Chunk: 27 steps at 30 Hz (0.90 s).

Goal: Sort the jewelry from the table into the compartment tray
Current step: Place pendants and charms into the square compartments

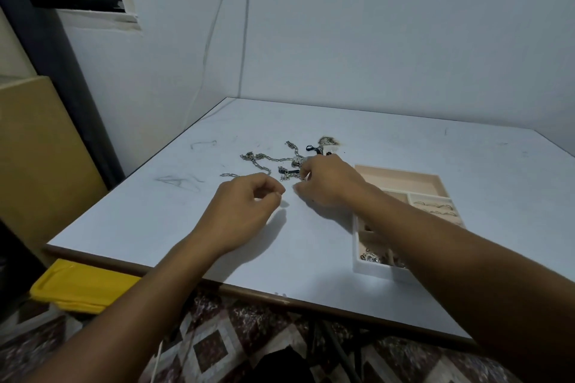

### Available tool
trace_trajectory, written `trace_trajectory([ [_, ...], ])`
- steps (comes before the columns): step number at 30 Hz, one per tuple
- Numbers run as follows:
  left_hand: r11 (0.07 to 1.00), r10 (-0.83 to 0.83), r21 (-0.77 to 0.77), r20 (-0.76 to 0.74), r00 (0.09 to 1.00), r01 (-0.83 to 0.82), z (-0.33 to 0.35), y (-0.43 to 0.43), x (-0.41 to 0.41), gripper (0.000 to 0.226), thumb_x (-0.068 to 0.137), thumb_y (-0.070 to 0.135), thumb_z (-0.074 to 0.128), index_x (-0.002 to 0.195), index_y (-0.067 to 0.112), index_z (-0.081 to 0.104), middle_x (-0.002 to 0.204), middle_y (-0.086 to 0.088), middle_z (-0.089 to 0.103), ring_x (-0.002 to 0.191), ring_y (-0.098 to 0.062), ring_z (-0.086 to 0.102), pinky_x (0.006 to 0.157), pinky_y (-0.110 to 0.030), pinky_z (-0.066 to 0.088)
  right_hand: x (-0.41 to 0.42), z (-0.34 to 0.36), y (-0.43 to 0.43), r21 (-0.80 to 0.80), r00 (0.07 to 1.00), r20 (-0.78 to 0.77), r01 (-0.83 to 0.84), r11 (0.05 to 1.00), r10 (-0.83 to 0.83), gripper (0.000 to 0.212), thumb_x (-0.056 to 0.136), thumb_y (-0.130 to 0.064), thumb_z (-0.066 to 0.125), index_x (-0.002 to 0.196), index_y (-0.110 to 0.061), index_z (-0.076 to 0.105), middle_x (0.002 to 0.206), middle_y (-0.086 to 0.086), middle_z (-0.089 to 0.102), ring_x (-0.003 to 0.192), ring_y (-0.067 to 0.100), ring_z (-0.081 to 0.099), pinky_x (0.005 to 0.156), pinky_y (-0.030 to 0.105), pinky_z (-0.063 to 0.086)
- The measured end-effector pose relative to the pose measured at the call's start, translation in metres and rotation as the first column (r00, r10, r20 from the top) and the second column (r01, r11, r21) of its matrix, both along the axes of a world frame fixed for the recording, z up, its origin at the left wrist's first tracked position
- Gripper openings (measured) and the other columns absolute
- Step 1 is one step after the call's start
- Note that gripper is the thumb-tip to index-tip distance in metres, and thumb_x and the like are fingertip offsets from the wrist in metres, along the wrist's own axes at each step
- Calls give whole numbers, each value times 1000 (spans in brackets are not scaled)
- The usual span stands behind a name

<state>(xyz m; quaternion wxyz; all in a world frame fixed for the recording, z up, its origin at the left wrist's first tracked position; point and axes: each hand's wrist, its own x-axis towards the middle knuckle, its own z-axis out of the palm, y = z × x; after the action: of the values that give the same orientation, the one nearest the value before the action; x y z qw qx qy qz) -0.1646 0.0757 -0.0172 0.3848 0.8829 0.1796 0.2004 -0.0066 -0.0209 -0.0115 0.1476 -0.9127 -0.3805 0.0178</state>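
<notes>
Curling onto chains (273,160) w/ right hand (329,180) — grip unclear, left hand (245,205) curled just beside them, contents unclear.

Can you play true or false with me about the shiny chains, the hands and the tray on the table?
1. The tray sits to the right of the chains. True.
2. All the jewelry is already in the tray. False: chains lie loose on the table.
3. The right hand is at the chains. True.
4. The left hand is inside the tray. False: it is over bare table, left of the right hand.
5. The tray is empty. False: some small pieces lie in its nearer compartments.
</notes>
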Motion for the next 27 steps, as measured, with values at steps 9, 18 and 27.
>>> trace_trajectory([
  [9,998,25,61,-14,1000,-24,-3,14,33,15,88,18,56,93,28,67,94,14,68,90,-2,59,67,-3,36,8,-12,20,-3,994,-19,108,994,-108,10,87,-18,57,94,-12,62,101,8,67,94,29,62,81,38,53],
  [18,984,49,172,-11,999,-46,-4,24,63,25,89,20,55,111,21,65,110,9,66,99,-12,55,83,-24,39,8,-7,10,-25,998,-67,2,1000,-3,10,90,-15,46,92,-11,54,97,9,64,91,30,59,77,37,50],
  [27,953,120,-292,136,983,-76,4,12,73,45,82,-11,34,110,8,65,110,-3,67,105,-13,58,89,-21,43,12,55,-9,100,983,-74,-162,982,170,13,88,-11,45,82,-15,55,81,2,71,76,20,66,74,34,54],
])
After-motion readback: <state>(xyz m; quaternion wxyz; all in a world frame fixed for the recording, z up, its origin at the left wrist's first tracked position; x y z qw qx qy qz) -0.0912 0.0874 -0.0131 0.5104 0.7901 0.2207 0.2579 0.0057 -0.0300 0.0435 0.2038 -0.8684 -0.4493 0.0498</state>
